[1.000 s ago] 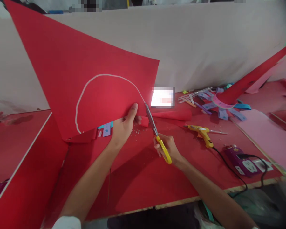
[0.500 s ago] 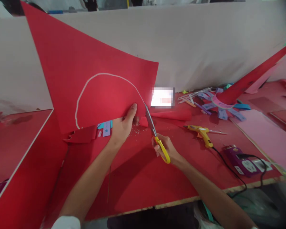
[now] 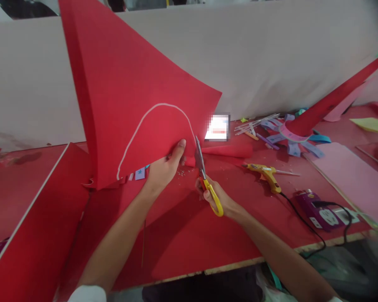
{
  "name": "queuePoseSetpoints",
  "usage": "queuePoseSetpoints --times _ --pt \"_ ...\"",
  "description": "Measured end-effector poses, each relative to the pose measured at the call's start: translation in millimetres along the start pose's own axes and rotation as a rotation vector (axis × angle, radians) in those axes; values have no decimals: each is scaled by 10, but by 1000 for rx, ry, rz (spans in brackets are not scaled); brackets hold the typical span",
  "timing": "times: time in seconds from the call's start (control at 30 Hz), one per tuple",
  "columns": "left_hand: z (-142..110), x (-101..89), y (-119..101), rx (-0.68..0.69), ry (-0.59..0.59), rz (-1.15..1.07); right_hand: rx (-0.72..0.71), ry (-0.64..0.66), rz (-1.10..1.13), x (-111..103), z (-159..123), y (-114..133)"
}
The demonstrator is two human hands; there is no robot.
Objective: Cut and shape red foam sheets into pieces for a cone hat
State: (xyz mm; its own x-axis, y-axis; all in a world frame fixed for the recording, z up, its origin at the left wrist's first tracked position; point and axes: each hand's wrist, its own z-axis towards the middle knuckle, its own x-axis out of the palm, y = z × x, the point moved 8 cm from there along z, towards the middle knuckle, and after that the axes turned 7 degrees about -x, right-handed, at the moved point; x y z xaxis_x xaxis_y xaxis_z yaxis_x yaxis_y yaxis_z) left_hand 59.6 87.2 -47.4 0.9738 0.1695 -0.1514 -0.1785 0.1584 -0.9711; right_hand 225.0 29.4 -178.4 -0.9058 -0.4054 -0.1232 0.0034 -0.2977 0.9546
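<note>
My left hand (image 3: pixel 166 167) grips the lower edge of a large red sheet (image 3: pixel 129 75), thumb in front and the other fingers hidden behind. A white curved line (image 3: pixel 164 104) is drawn on the sheet as an arch. Yellow-handled scissors (image 3: pixel 213 197) are in my right hand (image 3: pixel 219 195), fingers wrapped round the handles. The blades point up at the sheet's lower right part, where the white line ends. How far the blades are apart is hard to make out.
A yellow glue gun (image 3: pixel 267 174) lies to the right, its cord near a purple power box (image 3: pixel 323 212). Behind it are purple strips around a red cone (image 3: pixel 324 105). A pink sheet (image 3: pixel 353 180) lies at the right. A red divider (image 3: pixel 47 209) stands left; a white wall (image 3: pixel 255 58) runs behind.
The red sheet has turned and shifted to the right, its left side now bending. The scissors' blades have moved slightly right and point more steeply up.
</note>
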Motion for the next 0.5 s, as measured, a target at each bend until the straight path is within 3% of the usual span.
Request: queuePoseSetpoints --times 0.2,0.5 --pt "-26 16 -56 26 32 69 0 -73 63 -46 25 -17" --pt "-7 46 125 -122 69 -100 23 -101 70 -92 -16 -80"
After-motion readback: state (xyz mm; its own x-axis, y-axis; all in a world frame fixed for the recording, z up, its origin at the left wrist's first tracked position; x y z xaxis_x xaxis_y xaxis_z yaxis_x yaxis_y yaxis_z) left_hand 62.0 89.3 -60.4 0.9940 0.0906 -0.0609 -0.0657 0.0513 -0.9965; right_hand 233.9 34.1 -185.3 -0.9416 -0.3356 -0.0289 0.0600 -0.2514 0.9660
